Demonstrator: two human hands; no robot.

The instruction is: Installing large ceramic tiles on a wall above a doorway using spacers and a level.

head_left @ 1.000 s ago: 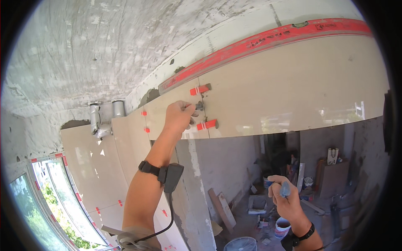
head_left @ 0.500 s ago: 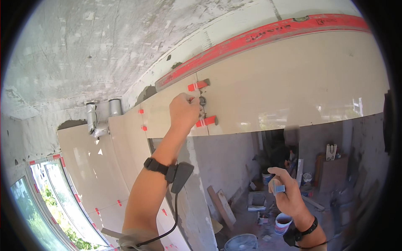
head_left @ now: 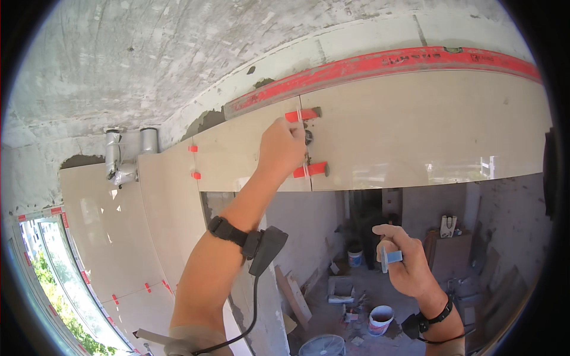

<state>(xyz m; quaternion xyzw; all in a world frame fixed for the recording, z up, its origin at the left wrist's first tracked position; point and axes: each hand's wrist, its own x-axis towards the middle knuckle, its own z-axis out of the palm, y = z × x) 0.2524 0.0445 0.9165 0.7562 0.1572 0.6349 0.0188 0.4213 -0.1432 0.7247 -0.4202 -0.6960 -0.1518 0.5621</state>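
Beige tiles, red clips across their joint.
My left hand is at a dark round piece between the clips; I cannot tell whether it grips. My right hand, lower, holds a pale-blue piece. I judge light, square pressure best.

A head-worn fisheye camera faces the tiled wall from nearby.

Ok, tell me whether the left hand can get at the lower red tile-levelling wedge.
Probably yes: the left hand is up at the tile joint, just above and left of the lower red tile-levelling wedge, and nothing visible blocks the way.
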